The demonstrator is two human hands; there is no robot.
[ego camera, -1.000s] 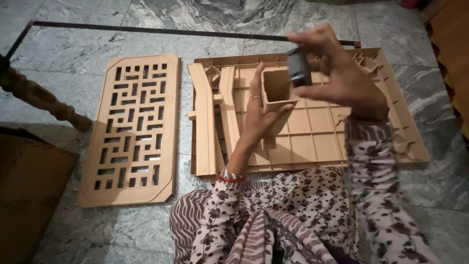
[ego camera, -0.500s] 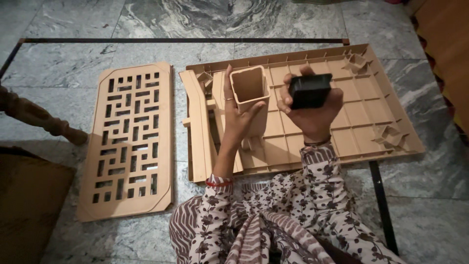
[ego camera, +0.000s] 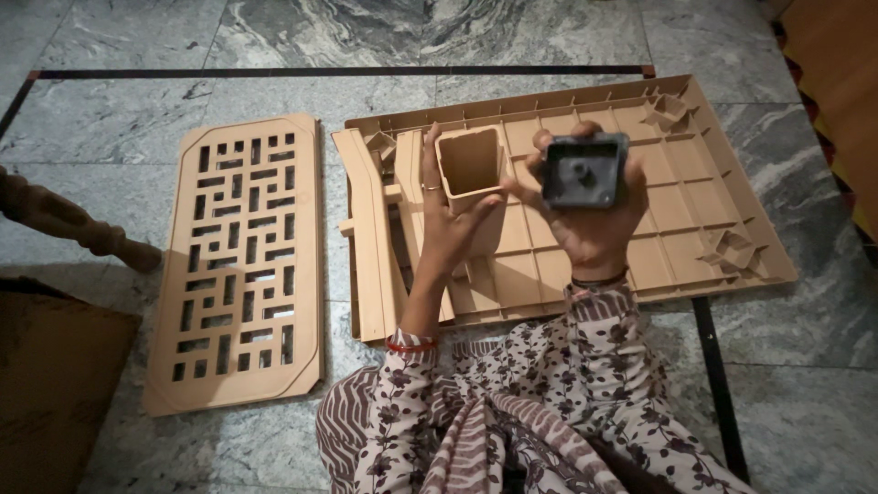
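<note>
My left hand (ego camera: 450,220) grips a tan hollow square plastic leg (ego camera: 474,174), held upright with its open end facing me. Just to the right, my right hand (ego camera: 593,220) holds a dark grey square plastic cap (ego camera: 583,171), its recessed inner side turned toward the camera. The cap and the leg are a small gap apart. Both hands hover above a large tan ribbed plastic panel (ego camera: 677,220) lying on the floor.
A tan lattice panel (ego camera: 240,265) lies flat on the marble floor at the left. Long tan bars (ego camera: 370,229) rest along the big panel's left edge. A carved wooden leg (ego camera: 64,224) and a brown cardboard box (ego camera: 50,384) sit at the far left.
My right hand brought the grey cap down from above the leg's opening to its right side and turned its inner face toward me. The camera view shifted lower.
</note>
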